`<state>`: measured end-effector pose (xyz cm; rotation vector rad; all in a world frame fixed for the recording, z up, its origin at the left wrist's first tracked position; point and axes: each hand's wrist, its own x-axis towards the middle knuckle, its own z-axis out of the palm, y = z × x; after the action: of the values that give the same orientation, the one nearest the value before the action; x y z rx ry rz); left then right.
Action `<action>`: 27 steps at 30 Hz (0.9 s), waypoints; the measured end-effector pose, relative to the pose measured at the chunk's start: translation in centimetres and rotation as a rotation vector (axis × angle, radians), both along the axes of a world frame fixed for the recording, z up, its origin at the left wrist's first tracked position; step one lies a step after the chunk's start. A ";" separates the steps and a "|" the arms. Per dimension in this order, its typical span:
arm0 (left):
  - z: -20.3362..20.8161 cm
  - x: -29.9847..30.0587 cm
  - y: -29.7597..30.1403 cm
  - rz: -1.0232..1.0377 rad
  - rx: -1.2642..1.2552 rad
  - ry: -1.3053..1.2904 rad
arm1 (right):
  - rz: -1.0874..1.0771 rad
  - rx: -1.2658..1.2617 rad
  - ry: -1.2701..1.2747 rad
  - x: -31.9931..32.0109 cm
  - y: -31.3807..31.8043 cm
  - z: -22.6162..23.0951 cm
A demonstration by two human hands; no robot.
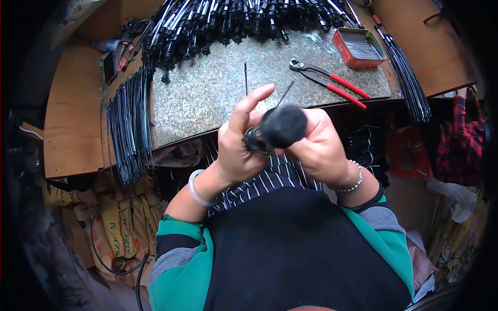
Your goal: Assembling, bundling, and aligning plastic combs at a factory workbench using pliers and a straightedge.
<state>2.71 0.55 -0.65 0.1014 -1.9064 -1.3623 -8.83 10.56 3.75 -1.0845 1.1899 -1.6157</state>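
Both hands are held close together in front of my chest, at the near edge of the stone-topped bench point(192, 98). My left hand point(236, 142) is closed round a black ringed part of what looks like an umbrella shaft point(284, 126), its index finger raised. The shaft's wide round black end points up and is slightly blurred. On its other side my right hand point(321, 147) grips the same piece, with some fingers hidden behind it. Two thin dark rods, a left rod point(246, 78) and a right rod point(287, 92), stick out beyond my hands.
Red-handled pincers point(332, 83) lie beside a red tin point(358, 63) of thin metal pins. Many black-and-silver shafts point(228, 26) are heaped at the back. Bundles of thin black ribs lie left point(129, 124) and right point(407, 78). A person's checked sleeve point(459, 124) shows far right.
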 end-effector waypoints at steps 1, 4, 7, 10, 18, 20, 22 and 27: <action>-1.1 0.3 -0.3 0.076 0.032 -0.063 | 0.170 0.136 -0.332 -0.5 0.3 0.2; 0.1 -0.1 -0.7 0.006 0.307 0.060 | -0.338 0.085 0.355 -4.3 0.7 -4.6; 0.3 0.3 -1.7 0.022 0.350 0.051 | -0.713 0.153 1.589 -10.1 1.9 -7.7; 0.8 0.7 -1.9 -0.010 0.434 0.002 | -0.543 0.291 1.581 -12.9 3.0 -9.8; 1.2 0.4 -2.3 0.136 0.438 -0.086 | -0.320 0.108 1.073 -8.5 3.5 -2.7; 1.1 0.2 -2.7 0.071 0.441 -0.103 | -0.322 0.084 1.286 -6.5 3.5 -0.2; 1.1 -0.3 -2.3 0.094 0.503 -0.072 | -0.395 -0.053 1.663 -5.5 3.3 1.1; 1.1 0.0 -2.5 0.049 0.527 -0.118 | -0.436 -0.168 1.910 -5.1 2.5 2.1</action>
<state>2.71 -1.97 0.42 0.4928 -1.5786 -1.8259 -13.96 13.04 5.80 -2.7650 2.4964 -0.4661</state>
